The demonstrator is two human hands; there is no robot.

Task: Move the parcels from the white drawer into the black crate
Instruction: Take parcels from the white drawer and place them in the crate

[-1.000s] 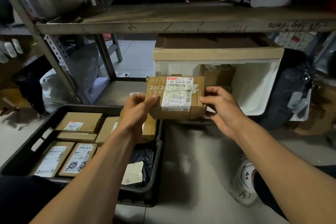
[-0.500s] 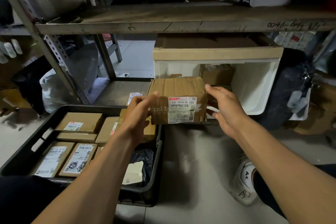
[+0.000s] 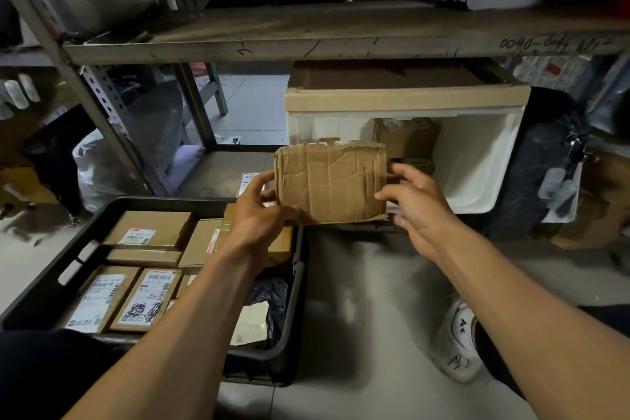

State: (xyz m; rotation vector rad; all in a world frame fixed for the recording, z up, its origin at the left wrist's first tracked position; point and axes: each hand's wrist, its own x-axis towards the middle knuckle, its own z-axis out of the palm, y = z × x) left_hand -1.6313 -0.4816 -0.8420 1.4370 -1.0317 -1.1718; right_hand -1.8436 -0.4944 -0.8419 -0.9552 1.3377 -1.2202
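I hold a taped brown cardboard parcel (image 3: 330, 181) between both hands, its plain creased side facing me. My left hand (image 3: 259, 215) grips its left edge and my right hand (image 3: 416, 201) pinches its right edge. The parcel hangs in front of the open white drawer (image 3: 477, 160), just past the right rim of the black crate (image 3: 296, 283). Another brown parcel (image 3: 405, 136) sits at the back of the drawer. Several labelled parcels (image 3: 146, 232) lie flat in the crate.
A metal rack shelf (image 3: 341, 34) runs overhead and its post (image 3: 102, 106) stands left of the crate. A black bag (image 3: 538, 160) leans right of the drawer. My white shoe (image 3: 456, 341) rests on the floor at lower right. A black plastic bag (image 3: 272, 297) lies in the crate.
The parcel has rotated in my hands: its label side turned down and away, so the plain taped side now faces me. Both hands kept hold and stayed roughly in place.
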